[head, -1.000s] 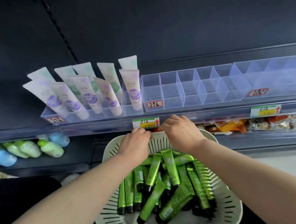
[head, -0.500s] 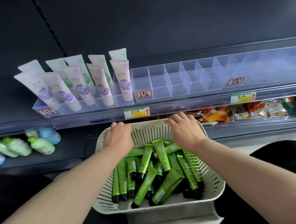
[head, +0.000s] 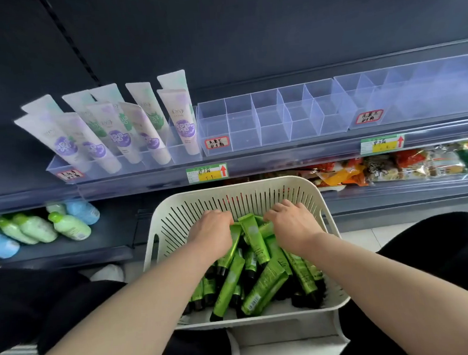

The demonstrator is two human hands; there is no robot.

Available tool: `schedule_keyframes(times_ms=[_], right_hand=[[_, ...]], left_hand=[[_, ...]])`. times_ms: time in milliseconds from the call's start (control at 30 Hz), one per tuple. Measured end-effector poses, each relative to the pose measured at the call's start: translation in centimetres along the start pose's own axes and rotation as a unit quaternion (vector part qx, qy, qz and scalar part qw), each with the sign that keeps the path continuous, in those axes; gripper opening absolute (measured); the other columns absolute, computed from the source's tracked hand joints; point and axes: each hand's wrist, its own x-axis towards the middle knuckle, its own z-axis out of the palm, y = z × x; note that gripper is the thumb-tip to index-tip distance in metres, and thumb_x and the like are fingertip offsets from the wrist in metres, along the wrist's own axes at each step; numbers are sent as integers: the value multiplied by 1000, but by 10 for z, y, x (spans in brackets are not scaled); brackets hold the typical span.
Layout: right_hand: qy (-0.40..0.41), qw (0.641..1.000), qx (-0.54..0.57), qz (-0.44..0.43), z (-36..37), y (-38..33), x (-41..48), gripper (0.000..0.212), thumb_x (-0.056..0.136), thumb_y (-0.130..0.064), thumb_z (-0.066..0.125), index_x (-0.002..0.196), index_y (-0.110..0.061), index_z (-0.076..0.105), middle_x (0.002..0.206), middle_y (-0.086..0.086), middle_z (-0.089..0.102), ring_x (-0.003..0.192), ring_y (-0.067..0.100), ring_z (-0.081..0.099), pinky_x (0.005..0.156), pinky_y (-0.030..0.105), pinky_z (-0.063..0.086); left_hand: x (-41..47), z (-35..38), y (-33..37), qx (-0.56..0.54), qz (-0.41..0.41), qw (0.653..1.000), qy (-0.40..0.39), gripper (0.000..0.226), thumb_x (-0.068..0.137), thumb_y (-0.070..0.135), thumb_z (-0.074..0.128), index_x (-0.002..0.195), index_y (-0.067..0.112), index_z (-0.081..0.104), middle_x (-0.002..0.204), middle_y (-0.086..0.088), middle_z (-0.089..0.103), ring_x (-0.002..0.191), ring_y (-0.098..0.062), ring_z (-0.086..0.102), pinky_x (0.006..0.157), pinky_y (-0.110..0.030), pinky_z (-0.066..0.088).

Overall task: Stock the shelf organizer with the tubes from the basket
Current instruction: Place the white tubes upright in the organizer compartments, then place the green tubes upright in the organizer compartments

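Note:
A cream slotted basket (head: 255, 187) stands in front of me, holding several green tubes with black caps (head: 258, 289). My left hand (head: 211, 231) reaches down into the pile at the far end, fingers curled onto the tops of the tubes. My right hand (head: 293, 223) does the same beside it, fingers curled among the tube ends. Whether either hand grips a tube is hidden by the knuckles. On the shelf above, a clear divided organizer (head: 270, 119) stands with bare compartments.
Left of the organizer, a clear tray holds several white and purple tubes (head: 118, 130). Another clear organizer (head: 415, 89) sits to the right. Price tags (head: 207, 173) line the shelf edge. Below are green and blue bottles (head: 37, 227) and snack packets (head: 387, 166).
Both hands left the basket's far rim and dropped into the pile of green tubes. The view shifted so the basket sits lower and nearer.

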Motion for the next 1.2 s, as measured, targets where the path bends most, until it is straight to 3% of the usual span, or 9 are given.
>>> schedule_keyframes(times_ms=[200, 300, 400, 567, 667, 767, 933, 1100, 1200], right_hand=[[-75, 994, 70, 45, 33, -10, 16, 54, 83, 4, 48, 133, -15, 44, 126, 6, 53, 119, 25, 45, 97, 40, 44], [-71, 989, 104, 79, 46, -22, 32, 35, 92, -17, 53, 125, -15, 42, 121, 7, 55, 113, 26, 46, 94, 40, 45], [-83, 979, 140, 122, 56, -35, 45, 39, 90, -36, 60, 115, -15, 40, 113, 6, 56, 109, 26, 47, 91, 40, 45], [-49, 961, 203, 182, 64, -45, 51, 61, 79, -16, 70, 127, -17, 32, 115, 6, 57, 107, 26, 47, 88, 37, 43], [-36, 962, 219, 157, 53, -39, 47, 54, 82, -24, 67, 127, -14, 41, 113, 6, 56, 110, 27, 50, 89, 38, 45], [-17, 971, 218, 101, 36, -29, 36, 21, 91, -35, 53, 97, -15, 51, 95, 4, 54, 101, 27, 53, 77, 34, 43], [31, 961, 271, 48, 6, -17, 8, 30, 96, -31, 51, 119, -13, 55, 111, 1, 58, 101, 21, 57, 82, 33, 45], [71, 963, 261, 10, -15, -8, -13, 17, 94, -21, 54, 111, -22, 54, 98, -8, 60, 86, 16, 60, 70, 31, 47], [105, 960, 259, 8, -27, -5, -21, 19, 94, -20, 54, 112, -21, 57, 104, -6, 58, 87, 17, 60, 70, 33, 48]], left_hand=[[2, 23, -2, 1, -11, 999, -40, 35, 89, 0, 53, 119, 18, 62, 116, -1, 59, 108, -20, 55, 89, -37, 50], [3, 27, -13, -34, -38, 998, -35, 38, 91, 1, 54, 124, 18, 60, 123, -1, 58, 113, -19, 54, 91, -31, 48], [2, 28, -25, -68, -65, 995, -31, 36, 92, 3, 54, 123, 21, 59, 126, 1, 57, 115, -18, 54, 94, -33, 47], [-4, 31, -43, -112, -59, 990, -55, 29, 93, 11, 56, 118, 24, 62, 127, 3, 57, 116, -16, 54, 101, -38, 46], [-5, 34, -45, -130, -33, 986, -99, 27, 94, 12, 56, 115, 25, 64, 122, 5, 61, 110, -13, 58, 99, -36, 49], [-2, 39, -37, -99, 7, 985, -144, 35, 94, 9, 53, 124, 26, 60, 123, 2, 61, 111, -17, 58, 95, -36, 50], [-3, 48, -20, 41, 100, 974, -201, 62, 86, -2, 54, 137, 35, 49, 130, -5, 45, 122, -28, 40, 91, -39, 42], [-3, 42, -24, 46, 88, 977, -187, 19, 83, 20, 69, 97, 32, 61, 111, 2, 52, 107, -22, 48, 91, -41, 45], [-9, 27, -21, -32, 72, 967, -241, 8, 92, 19, 61, 92, 25, 56, 92, 4, 56, 90, -19, 56, 71, -29, 44]])
